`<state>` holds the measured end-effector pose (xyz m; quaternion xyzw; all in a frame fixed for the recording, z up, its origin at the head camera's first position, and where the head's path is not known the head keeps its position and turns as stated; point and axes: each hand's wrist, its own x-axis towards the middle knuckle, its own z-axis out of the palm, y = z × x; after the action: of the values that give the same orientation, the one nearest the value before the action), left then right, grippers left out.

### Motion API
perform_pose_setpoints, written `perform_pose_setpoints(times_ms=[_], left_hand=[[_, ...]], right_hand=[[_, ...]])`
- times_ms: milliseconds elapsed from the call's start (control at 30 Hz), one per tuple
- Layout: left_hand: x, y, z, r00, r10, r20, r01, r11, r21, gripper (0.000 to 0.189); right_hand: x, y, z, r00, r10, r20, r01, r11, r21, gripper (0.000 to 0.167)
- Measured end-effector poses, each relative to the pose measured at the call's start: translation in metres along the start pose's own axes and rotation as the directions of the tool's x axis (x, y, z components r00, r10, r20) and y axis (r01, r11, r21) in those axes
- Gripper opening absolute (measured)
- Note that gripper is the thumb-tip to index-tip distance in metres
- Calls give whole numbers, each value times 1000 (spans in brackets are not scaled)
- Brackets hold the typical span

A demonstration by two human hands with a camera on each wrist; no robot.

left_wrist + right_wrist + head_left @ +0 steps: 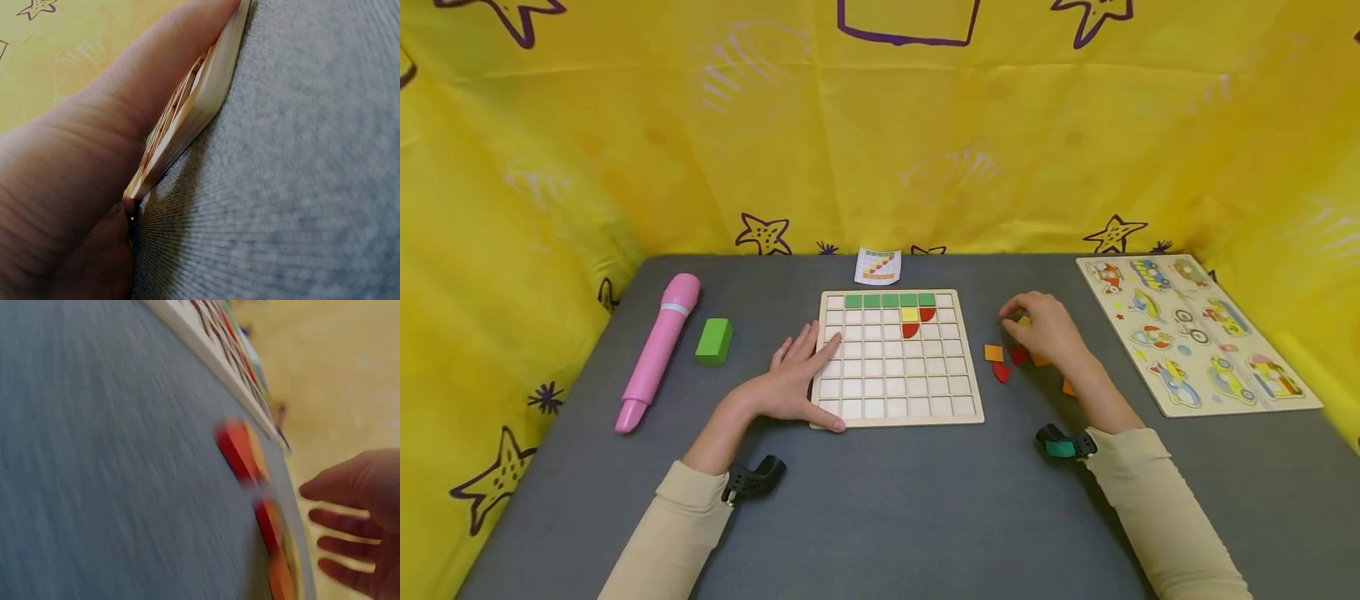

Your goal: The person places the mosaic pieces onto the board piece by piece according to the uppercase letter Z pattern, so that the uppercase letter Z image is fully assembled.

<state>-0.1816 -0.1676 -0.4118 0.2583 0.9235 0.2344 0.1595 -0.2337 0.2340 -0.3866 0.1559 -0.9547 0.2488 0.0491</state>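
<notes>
Head view: gridded wooden board (896, 366)

The left grip (790, 383) rests splayed on the left edge of the grid board (896, 386); the right grip (1043, 327), fingers loosely bent, is right of the board. Sleeved forearms (673, 521) slant toward it.

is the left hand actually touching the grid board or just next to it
Touching: the left wrist view shows the left hand with its thumb lying against the rim of the grid board, no gap between them.
</notes>
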Motion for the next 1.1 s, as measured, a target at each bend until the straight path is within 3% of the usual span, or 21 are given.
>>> perform_pose_setpoints(times_ms=[100, 233, 600, 833, 1100], left_hand=[[-1, 0, 0, 1000, -2, -2, 2, 1000, 4, 129], [-1, 0, 0, 1000, 1, -3, -1, 1000, 4, 129], [1, -2, -1, 1000, -11, 11, 11, 1000, -24, 136], [1, -2, -1, 1000, -9, -11, 9, 999, -51, 138], [0, -1, 0, 1000, -7, -19, 6, 999, -48, 136]], right_hand=[[-7, 17, -12, 998, 61, 16, -61, 998, -27, 16], [-12, 25, -17, 995, 82, 53, -82, 997, 6, 20], [-8, 20, 1, 994, 104, 17, -105, 992, 70, 23], [0, 0, 11, 994, 106, 9, -106, 984, 146, 22], [15, -42, 33, 994, 57, 98, -82, 958, 274, 19]])
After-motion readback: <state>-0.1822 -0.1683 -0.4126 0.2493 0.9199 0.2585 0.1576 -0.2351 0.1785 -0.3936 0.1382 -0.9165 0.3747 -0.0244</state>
